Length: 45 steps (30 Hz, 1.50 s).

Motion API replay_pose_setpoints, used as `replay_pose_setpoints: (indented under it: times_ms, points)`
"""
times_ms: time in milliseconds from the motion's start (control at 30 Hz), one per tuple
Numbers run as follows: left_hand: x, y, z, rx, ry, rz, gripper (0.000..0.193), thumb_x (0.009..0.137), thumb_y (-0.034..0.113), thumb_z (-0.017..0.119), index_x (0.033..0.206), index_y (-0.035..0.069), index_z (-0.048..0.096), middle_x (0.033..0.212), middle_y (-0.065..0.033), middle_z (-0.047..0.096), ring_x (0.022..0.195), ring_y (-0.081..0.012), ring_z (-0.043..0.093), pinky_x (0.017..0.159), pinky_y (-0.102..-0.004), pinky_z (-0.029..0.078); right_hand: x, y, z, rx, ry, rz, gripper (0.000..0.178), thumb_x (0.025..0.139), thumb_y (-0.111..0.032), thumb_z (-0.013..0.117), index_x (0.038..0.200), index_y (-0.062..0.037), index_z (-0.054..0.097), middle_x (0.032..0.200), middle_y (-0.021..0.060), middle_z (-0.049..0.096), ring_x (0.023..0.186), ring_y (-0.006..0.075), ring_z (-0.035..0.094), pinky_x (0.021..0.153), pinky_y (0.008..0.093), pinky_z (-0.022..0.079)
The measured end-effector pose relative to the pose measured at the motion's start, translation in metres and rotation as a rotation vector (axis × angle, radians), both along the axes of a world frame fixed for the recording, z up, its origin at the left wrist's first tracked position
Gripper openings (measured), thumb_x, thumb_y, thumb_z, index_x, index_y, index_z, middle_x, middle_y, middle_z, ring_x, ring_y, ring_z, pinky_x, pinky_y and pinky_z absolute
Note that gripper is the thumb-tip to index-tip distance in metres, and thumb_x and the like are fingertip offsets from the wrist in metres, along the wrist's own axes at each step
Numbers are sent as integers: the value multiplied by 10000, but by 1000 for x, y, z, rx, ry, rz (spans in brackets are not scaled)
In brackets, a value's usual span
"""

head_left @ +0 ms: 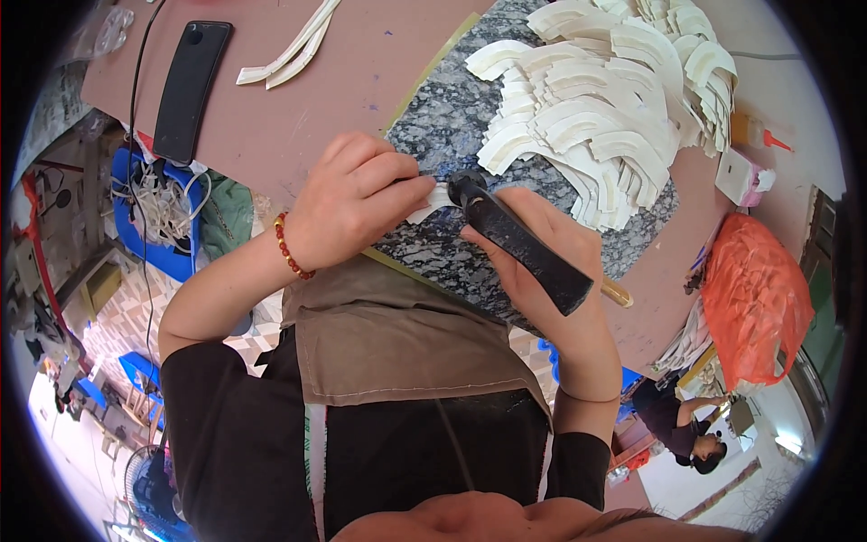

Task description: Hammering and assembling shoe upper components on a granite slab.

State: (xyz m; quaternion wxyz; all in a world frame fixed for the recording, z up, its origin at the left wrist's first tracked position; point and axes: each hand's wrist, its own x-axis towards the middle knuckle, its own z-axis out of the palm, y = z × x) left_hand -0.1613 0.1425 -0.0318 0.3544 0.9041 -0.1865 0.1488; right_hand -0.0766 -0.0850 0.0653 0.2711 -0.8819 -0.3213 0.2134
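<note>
White strip [438, 200] at frame centre sits pinched in the left hand [361, 194]; the right hand [562, 231] wraps a hammer [528, 244]. Tapping seems in hand; the next blow calls for steadiness.

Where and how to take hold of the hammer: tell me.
The hammer is probably best gripped by its wooden handle, from the right: the handle's pale end juts out that way past the right hand. Avoid the long black head, which slants across the view, one end beside the white strip.
</note>
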Motion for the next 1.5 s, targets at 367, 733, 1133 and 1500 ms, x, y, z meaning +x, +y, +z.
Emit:
replay_pose_setpoints:
  times_ms: [367,733,1133,1500]
  points:
    - [-2,-5,6,188,-86,-15,319,760,142,710,1068,65,745,1067,-15,661,973,-194,628,892,-401,508,0,4,1,-5,24,24,260,882,-163,870,1043,-54,698,871,126,706,739,341,701,649,366,552]
    - [-16,-5,-3,23,-6,116,355,754,125,812,1094,46,748,1081,-29,671,955,-215,627,883,-393,515,4,7,0,-35,17,57,254,896,-204,857,1026,-57,694,854,124,690,748,349,701,648,378,550]
    - [-24,-16,0,77,-83,87,325,763,106,704,1078,34,737,1031,-36,667,902,-203,630,879,-393,494,3,9,-1,150,4,37,306,874,-186,880,1070,-38,698,892,126,714,754,320,714,664,362,563]
    - [-35,-10,-9,-49,13,199,361,760,156,898,1069,45,746,995,-45,658,901,-235,614,829,-411,494,-1,9,-6,35,6,53,266,889,-183,868,1020,-40,686,867,123,697,744,332,703,646,366,556]
